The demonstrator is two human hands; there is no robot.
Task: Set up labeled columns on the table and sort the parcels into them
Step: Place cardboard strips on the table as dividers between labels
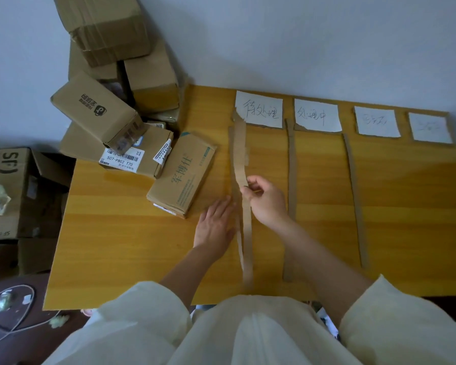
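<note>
Parcels [121, 119] heaped beside strip-divided table [116, 233]

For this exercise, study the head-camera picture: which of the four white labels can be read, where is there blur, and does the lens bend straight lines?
Head view: the two left labels show clear handwriting; the two right labels are washed out and faint. The cardboard strip under the right hand smears near its lower end. The table edge bows, a wide-angle effect.

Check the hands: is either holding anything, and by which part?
Right hand pinches the long brown cardboard strip about midway along its length, fingers closed on it. Left hand holds nothing; it lies flat, palm down, on the yellow wooden table beside the strip.
</note>
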